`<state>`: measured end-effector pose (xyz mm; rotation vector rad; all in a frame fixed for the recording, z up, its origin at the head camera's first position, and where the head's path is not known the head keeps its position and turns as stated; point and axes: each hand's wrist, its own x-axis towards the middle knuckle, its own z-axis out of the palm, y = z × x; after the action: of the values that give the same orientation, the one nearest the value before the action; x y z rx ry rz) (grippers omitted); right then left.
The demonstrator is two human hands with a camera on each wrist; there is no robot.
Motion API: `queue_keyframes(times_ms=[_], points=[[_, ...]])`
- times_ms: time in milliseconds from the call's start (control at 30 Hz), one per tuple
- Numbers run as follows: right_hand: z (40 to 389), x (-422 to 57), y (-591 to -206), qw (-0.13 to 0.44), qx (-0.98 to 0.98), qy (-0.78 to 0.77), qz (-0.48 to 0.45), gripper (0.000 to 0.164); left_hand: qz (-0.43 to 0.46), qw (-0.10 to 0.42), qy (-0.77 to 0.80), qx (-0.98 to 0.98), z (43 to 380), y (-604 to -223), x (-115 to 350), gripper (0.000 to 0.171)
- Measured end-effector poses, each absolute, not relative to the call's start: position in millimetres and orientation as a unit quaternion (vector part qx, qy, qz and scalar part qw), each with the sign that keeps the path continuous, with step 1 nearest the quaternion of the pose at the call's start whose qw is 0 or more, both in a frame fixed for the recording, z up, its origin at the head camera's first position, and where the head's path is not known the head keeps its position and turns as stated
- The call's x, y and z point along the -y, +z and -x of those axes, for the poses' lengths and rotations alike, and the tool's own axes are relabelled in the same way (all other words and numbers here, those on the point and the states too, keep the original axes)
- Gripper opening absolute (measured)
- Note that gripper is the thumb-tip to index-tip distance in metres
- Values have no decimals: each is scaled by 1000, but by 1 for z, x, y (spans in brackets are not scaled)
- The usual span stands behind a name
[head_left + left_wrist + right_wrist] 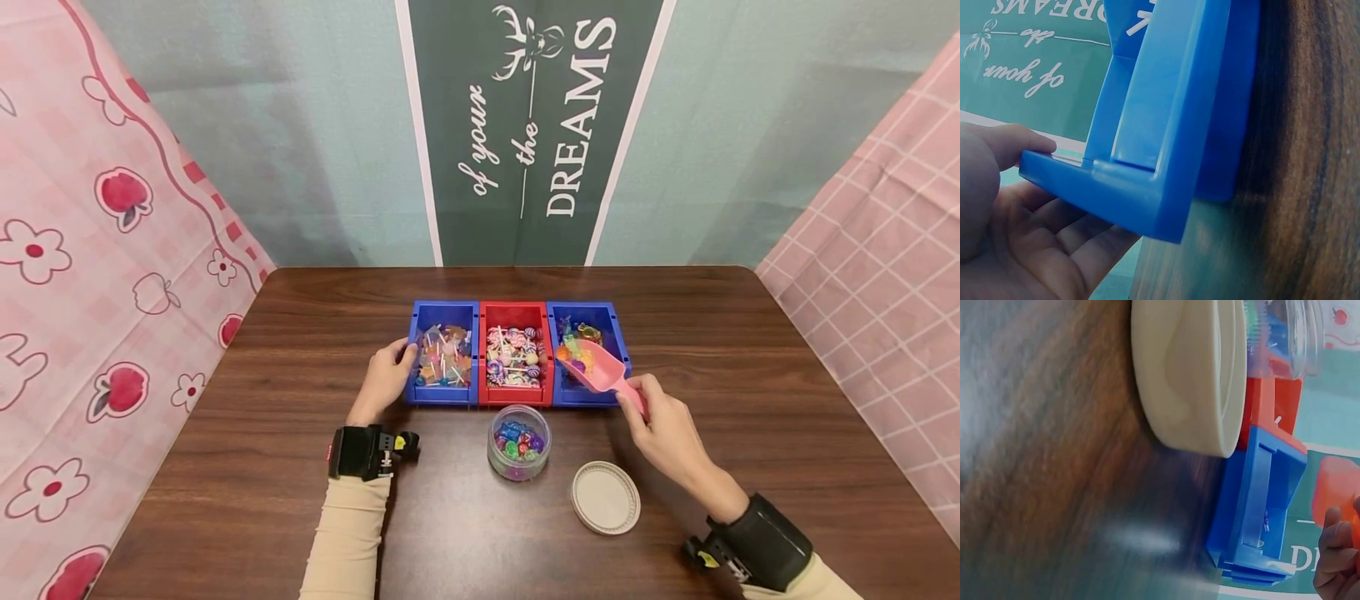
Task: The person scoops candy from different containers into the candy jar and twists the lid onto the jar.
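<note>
The bench (300, 433) has a wood-grain surface, smooth and softly glossy. The blue bins (442, 395) and red bin (515, 396) look like hard plastic – smooth, with a mild shine. The scoop (606, 373) is smooth plastic, partly see-through. The jar (493, 457) is clear and glossy – glass or plastic, hard to tell – and the pieces (517, 442) inside are shiny and translucent. The lid (606, 497) looks like smooth, matt plastic. The backdrop (345, 167) is matt, creased cloth; the sleeve (348, 525), soft, wrinkled cloth.
</note>
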<state>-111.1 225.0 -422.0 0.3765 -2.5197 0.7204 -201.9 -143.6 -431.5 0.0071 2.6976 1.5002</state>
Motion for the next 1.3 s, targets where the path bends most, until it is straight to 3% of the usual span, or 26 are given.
queue_keyframes(times_ms=[500,733,1300], points=[[98,-229,-414,237,901,300,-202,33,-2,27,486,-874,202,-433,144,44],[93,-233,-415,192,891,324,-253,40,2,33,489,-871,201,-431,143,45],[91,-239,-418,111,865,368,-323,35,4,33,486,-873,201,-430,143,45]])
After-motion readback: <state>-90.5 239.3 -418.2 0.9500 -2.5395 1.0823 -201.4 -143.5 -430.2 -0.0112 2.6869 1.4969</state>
